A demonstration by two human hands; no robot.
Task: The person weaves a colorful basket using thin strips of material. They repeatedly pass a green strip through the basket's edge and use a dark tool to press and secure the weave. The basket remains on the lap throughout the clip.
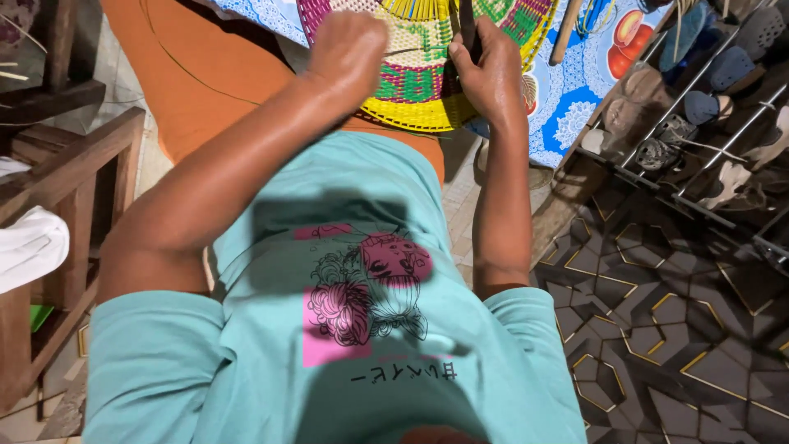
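Observation:
A woven basket (pixel 415 99) in yellow, green and pink strips lies at the top centre, on my lap against a blue patterned cloth (pixel 575 90). My left hand (pixel 347 51) is a closed fist at the basket's left edge; what it pinches is hidden, though a thin strand runs from it across the weave. My right hand (pixel 491 76) presses on the basket's right side and grips a dark narrow tool (pixel 468 29) that stands up from the weave.
An orange cloth (pixel 205 82) covers my lap at the upper left. A wooden stick (pixel 565 33) lies on the blue cloth. A metal shoe rack (pixel 707 99) with several shoes stands at the right. Wooden furniture (pixel 74 181) with a white cloth (pixel 29 247) is at the left.

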